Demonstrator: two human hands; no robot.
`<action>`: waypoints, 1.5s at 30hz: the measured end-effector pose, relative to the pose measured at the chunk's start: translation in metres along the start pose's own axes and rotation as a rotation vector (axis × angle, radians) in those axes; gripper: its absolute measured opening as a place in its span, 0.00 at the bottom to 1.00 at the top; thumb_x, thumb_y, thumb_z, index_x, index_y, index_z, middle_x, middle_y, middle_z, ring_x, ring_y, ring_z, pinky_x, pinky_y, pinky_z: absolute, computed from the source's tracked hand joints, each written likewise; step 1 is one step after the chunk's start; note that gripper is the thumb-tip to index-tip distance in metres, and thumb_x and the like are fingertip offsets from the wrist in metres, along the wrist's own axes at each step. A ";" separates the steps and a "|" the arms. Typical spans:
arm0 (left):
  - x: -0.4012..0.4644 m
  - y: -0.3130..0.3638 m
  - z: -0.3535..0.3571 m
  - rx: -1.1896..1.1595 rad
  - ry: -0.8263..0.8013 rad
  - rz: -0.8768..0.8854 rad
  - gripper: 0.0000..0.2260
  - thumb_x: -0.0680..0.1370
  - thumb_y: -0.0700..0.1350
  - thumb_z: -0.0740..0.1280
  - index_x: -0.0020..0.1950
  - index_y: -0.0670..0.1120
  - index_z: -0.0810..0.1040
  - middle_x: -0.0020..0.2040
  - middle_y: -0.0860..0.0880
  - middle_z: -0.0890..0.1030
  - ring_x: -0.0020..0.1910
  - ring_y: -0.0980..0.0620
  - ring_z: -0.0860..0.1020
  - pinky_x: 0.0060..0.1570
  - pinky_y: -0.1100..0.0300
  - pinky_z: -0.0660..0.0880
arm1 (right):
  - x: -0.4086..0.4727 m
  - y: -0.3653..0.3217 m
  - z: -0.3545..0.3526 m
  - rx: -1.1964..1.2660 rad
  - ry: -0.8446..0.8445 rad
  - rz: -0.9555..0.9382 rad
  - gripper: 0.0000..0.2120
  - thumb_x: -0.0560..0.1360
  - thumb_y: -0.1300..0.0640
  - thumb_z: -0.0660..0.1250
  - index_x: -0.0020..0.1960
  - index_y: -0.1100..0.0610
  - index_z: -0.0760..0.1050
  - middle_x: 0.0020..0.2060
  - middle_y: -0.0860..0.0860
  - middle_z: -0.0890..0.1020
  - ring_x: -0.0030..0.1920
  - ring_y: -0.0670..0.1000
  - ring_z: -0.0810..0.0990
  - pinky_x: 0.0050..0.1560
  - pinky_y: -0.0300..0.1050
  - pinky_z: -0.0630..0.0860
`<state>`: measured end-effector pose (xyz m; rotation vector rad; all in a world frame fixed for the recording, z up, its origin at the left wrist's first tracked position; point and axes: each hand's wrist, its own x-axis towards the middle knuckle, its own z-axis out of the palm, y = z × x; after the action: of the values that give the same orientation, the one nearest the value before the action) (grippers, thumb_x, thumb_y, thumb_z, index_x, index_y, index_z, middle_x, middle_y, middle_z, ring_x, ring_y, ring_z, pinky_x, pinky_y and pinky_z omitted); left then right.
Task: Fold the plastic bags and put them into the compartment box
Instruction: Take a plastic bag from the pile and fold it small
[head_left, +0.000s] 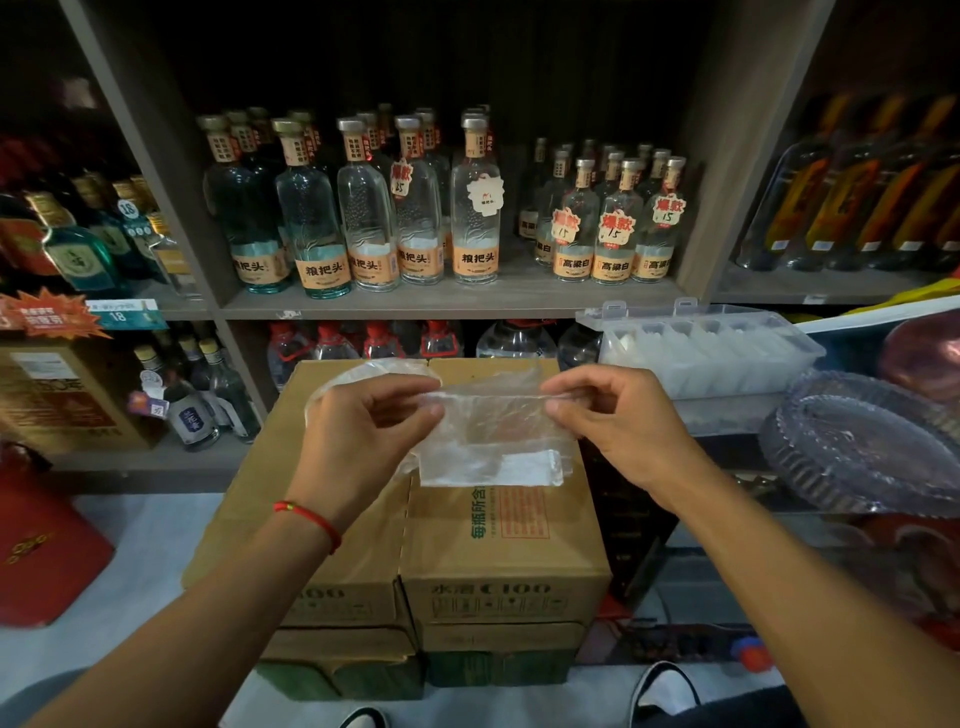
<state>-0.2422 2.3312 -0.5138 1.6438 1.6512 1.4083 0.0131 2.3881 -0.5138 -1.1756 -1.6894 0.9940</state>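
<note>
A clear plastic bag (488, 441) hangs in the air above a cardboard box (498, 551). My left hand (363, 436) pinches its upper left edge, and part of the bag drapes over that hand. My right hand (613, 421) pinches the upper right edge. The bag is stretched flat between them, its lower edge hanging down. The compartment box (769, 338), clear plastic with its lid open, stands to the right behind my right hand. Several folded white bags lie in its cells.
Stacked cardboard boxes (363, 613) stand on the floor in front of me. Shelves of glass bottles (363, 208) fill the background. A clear ribbed plastic tray (862, 447) lies at the right. A red bag (41, 545) sits at the left.
</note>
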 end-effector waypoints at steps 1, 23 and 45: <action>0.000 0.000 0.001 0.019 0.005 0.008 0.09 0.75 0.43 0.78 0.54 0.48 0.88 0.45 0.55 0.87 0.45 0.61 0.85 0.50 0.65 0.82 | 0.001 0.000 -0.001 -0.027 0.005 -0.012 0.07 0.76 0.59 0.77 0.50 0.48 0.87 0.44 0.49 0.85 0.50 0.58 0.82 0.55 0.54 0.84; -0.006 0.010 0.006 0.332 -0.216 0.178 0.04 0.76 0.45 0.76 0.42 0.53 0.84 0.50 0.59 0.77 0.47 0.60 0.76 0.46 0.67 0.73 | -0.011 -0.024 0.022 -0.676 -0.149 -0.349 0.09 0.77 0.46 0.72 0.52 0.49 0.84 0.54 0.43 0.81 0.58 0.47 0.78 0.61 0.54 0.77; -0.015 0.013 0.013 0.053 -0.360 0.113 0.04 0.76 0.44 0.76 0.50 0.51 0.86 0.42 0.55 0.85 0.43 0.56 0.83 0.46 0.54 0.82 | -0.015 -0.025 0.010 -0.061 -0.155 -0.165 0.03 0.74 0.55 0.78 0.48 0.51 0.86 0.42 0.47 0.87 0.45 0.48 0.85 0.49 0.44 0.82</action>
<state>-0.2216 2.3197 -0.5131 1.9148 1.4194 1.0455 -0.0005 2.3656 -0.4968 -1.0007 -1.9177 0.9565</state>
